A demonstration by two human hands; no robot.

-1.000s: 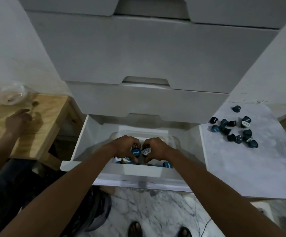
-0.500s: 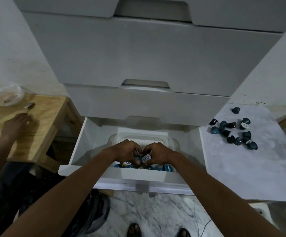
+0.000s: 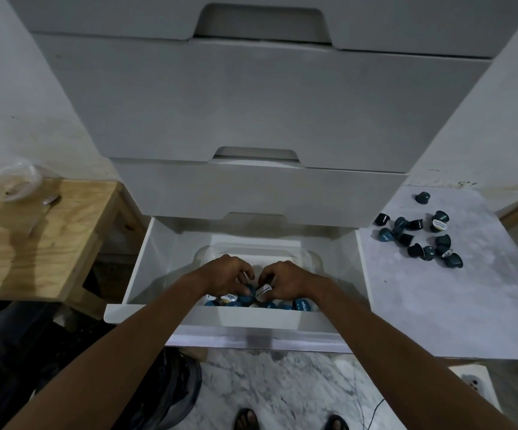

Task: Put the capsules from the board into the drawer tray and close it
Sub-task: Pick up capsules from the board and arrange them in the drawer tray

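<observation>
The bottom white drawer [image 3: 158, 262] stands pulled out, with a clear plastic tray [image 3: 301, 252] inside it. Several blue capsules [image 3: 301, 305] lie in the tray's near end. Both hands are down in the tray, side by side. My left hand [image 3: 225, 276] has its fingers curled over a blue capsule [image 3: 246, 291]. My right hand [image 3: 284, 279] pinches a capsule with a white label [image 3: 263, 292]. To the right, several dark capsules [image 3: 419, 238] lie loose on a pale marbled board [image 3: 456, 305].
Closed white drawers [image 3: 251, 103] rise above the open one. A wooden table [image 3: 34, 237] at the left carries a clear plastic cup [image 3: 12, 183]. Marble floor and my sandalled feet [image 3: 291, 420] show below. A dark bag [image 3: 164, 395] sits under my left arm.
Both hands sank lower into the tray with their capsules. The other person's hand that rested on the wooden table at the left has gone from view.
</observation>
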